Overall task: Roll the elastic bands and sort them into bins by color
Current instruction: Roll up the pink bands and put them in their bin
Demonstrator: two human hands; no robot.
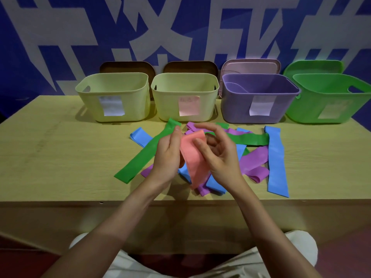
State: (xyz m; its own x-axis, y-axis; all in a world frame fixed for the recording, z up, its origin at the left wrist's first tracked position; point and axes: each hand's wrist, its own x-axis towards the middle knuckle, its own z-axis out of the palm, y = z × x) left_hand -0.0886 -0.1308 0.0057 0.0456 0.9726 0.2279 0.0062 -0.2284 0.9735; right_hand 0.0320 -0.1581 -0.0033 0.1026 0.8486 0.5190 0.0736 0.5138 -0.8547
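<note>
A pink elastic band (193, 159) hangs flat above the table's middle, held from both sides. My left hand (168, 155) grips its left edge, thumb up near the top. My right hand (218, 155) pinches its upper right edge, fingers curled over the top. Under and around them lies a loose pile of flat bands: a long green band (140, 159), another green band (251, 139), a blue band (276, 163), a second blue band (140, 136), and a purple band (254, 163). Behind the pile stand four bins in a row.
From left to right: a pale yellow bin (114, 85), a second pale yellow bin (184, 85), a purple bin (261, 91), a green bin (329, 91), each with a paper label. Lids lean behind them against the blue-and-white wall. The table's front edge (60, 201) is close to my knees.
</note>
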